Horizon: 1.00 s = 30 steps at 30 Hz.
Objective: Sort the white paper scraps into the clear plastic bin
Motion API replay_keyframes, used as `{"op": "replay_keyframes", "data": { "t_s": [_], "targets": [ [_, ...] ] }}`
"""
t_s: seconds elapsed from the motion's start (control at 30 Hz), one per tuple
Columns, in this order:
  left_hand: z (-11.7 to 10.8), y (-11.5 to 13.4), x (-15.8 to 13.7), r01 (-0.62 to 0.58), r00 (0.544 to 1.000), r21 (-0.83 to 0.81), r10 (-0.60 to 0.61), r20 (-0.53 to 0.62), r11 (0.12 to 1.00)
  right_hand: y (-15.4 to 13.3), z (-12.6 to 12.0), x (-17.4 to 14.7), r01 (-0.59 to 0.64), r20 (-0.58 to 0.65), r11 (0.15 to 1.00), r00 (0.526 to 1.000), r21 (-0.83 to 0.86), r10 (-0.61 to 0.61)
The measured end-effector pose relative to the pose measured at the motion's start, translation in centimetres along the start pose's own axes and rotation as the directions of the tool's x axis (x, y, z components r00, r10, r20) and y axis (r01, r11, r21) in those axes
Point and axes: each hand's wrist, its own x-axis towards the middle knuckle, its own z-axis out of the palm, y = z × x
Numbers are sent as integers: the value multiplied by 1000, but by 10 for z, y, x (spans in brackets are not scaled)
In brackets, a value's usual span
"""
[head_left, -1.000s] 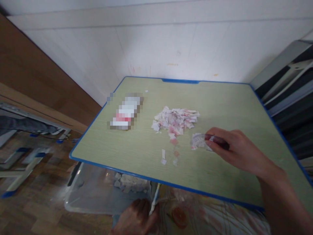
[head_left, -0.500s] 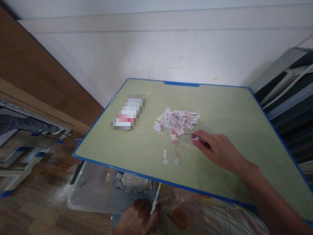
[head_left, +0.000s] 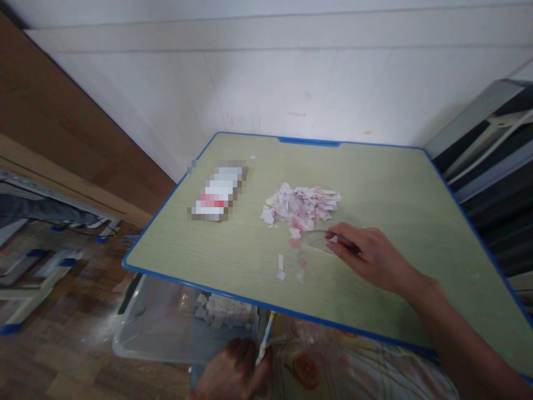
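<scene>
My right hand [head_left: 366, 253] pinches a clear half-round protractor [head_left: 318, 241] over the green tabletop. Its left end lies close to the front of a heap of torn white and pink paper scraps [head_left: 303, 204]. A few loose scraps [head_left: 281, 266] are spread to the left of the protractor, nearer the front edge. Below that edge, my left hand [head_left: 235, 369] is closed in my lap, its fingers curled. Beside its thumb a thin white-and-blue strip [head_left: 265, 339] sticks up; what the fingers grip is hidden.
A blurred white-and-red flat item [head_left: 220, 191] lies left on the blue-rimmed table [head_left: 387, 183]. Under the front edge stands a clear plastic bin [head_left: 154, 328] near more paper scraps [head_left: 225, 310]. A white wall [head_left: 308, 83] backs the table; folded metal-framed furniture [head_left: 495, 128] leans at right.
The protractor has tilted slightly in my right hand, which has barely moved. The paper heap looks the same, and my left hand stays in place.
</scene>
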Motion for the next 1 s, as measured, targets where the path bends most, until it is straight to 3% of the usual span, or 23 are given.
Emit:
{"op": "replay_keyframes", "data": {
  "t_s": [0.2,0.37,0.6,1.0],
  "targets": [
    [0,-1,-1,-20,1000,12,20,-1,1000,0,1,0,38,47,999,998,-12,-38],
    [1,-1,-1,-19,1000,9,19,5,1000,0,-3,0,-31,-28,998,999,49,32],
    [2,0,-4,-30,998,20,29,56,999,2,-1,0,-44,-13,998,999,-44,43],
    [-1,-2,-1,-26,999,20,25,25,999,6,-10,-5,-108,-46,990,993,-89,105]
  ]
}}
